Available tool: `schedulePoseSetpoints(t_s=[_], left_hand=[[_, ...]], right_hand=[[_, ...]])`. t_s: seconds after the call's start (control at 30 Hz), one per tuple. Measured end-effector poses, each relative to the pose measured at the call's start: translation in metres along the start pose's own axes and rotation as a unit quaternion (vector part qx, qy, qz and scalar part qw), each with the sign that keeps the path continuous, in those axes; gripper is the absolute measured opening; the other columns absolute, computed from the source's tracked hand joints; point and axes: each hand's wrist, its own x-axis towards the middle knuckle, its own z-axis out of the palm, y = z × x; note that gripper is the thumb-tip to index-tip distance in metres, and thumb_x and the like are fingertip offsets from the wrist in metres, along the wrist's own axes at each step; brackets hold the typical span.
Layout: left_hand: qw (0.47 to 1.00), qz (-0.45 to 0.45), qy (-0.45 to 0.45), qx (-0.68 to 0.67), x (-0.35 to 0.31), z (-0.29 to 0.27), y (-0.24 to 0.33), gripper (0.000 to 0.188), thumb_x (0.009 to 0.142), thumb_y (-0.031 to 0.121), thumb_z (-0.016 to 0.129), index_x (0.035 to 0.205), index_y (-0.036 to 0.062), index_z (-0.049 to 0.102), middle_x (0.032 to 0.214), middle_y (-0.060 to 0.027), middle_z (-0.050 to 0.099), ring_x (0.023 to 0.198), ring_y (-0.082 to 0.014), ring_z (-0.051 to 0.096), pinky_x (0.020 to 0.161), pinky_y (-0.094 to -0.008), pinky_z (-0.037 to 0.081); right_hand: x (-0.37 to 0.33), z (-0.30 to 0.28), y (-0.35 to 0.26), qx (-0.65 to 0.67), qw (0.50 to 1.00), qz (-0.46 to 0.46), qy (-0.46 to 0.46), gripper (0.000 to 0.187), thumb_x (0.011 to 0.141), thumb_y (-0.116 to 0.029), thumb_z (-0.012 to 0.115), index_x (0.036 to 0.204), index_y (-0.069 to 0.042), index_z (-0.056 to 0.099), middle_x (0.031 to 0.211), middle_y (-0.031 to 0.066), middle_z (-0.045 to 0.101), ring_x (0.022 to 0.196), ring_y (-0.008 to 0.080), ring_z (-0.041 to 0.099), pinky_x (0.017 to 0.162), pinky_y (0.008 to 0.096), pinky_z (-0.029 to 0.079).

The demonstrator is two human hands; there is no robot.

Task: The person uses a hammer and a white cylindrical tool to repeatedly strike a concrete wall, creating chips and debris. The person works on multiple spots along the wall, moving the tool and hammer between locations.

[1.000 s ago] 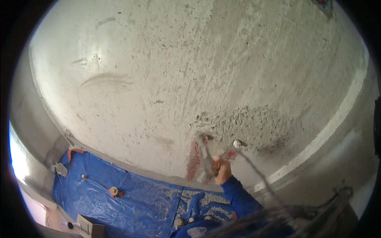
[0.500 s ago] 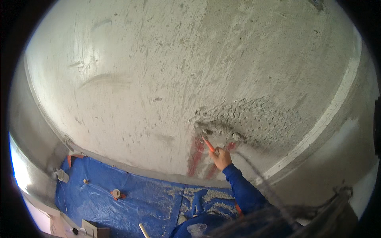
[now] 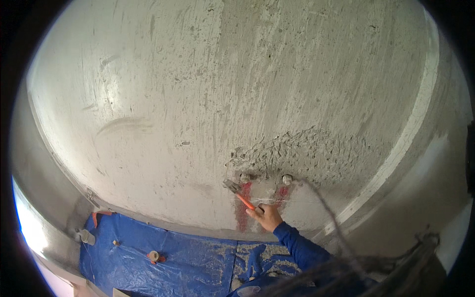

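Note:
My right hand [image 3: 267, 217] is closed round the orange handle of a hand tool [image 3: 245, 201] with a broad grey head. I cannot tell its exact kind. The head lies against or just in front of the plaster wall [image 3: 163, 173], left of a round pipe stub [image 3: 245, 177]. A second pipe stub [image 3: 287, 179] pokes out to the right. Red bands [image 3: 242, 213] run down the wall below both stubs, and the tool crosses the left one. Above them spreads a rough patch [image 3: 307, 151] of chipped plaster. My left hand is not in view.
A blue plastic sheet [image 3: 133, 242] covers the floor, with crumbled debris [image 3: 215, 262] on its right part. On it stand a small round fitting [image 3: 154, 256] and a white cup [image 3: 87, 236]. A blurred dark cord [image 3: 331, 213] hangs across the right side.
My right hand and the tool have shifted down and left; the tool's head has moved from near the left stub to its lower left. The whole view has tilted slightly.

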Motion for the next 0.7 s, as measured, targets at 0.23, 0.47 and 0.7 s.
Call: schedulePoseSetpoints(t_s=[0.23, 0.47, 0.7], left_hand=[[1.0, -0.006, 0.006, -0.009, 0.009, 0.008, 0.01, 0.053, 0.092, 0.059, 0.062, 0.095, 0.0061, 0.064, 0.075, -0.0135, 0.06, 0.062, -0.0302, 0.058, 0.056, -0.0427, 0.045], [1.0, -0.012, 0.014, -0.008, 0.003, 0.011, 0.008, 0.053, 0.092, 0.059, 0.063, 0.096, 0.0058, 0.065, 0.077, -0.0143, 0.061, 0.064, -0.031, 0.059, 0.057, -0.0433, 0.045], [1.0, -0.011, 0.015, -0.005, 0.004, 0.012, 0.009, 0.053, 0.091, 0.058, 0.064, 0.097, 0.0055, 0.065, 0.078, -0.0151, 0.062, 0.066, -0.0318, 0.059, 0.059, -0.0439, 0.046]], right_hand=[[-0.034, -0.036, -0.011, 0.087, 0.959, -0.255, 0.088, 0.044, 0.096, -0.039, 0.07, 0.119, -0.003, 0.06, 0.09, 0.016, 0.068, 0.075, 0.0295, 0.069, 0.066, 0.0415, 0.054], [-0.03, -0.027, 0.029, 0.05, 0.994, -0.03, 0.095, 0.047, 0.092, -0.047, 0.074, 0.089, -0.001, 0.065, 0.072, 0.0168, 0.065, 0.069, 0.0314, 0.069, 0.063, 0.0432, 0.054], [-0.035, -0.035, 0.039, 0.02, 0.961, -0.225, 0.161, 0.04, 0.09, -0.041, 0.077, 0.093, -0.004, 0.063, 0.074, 0.0149, 0.068, 0.068, 0.0324, 0.071, 0.059, 0.0388, 0.054]])
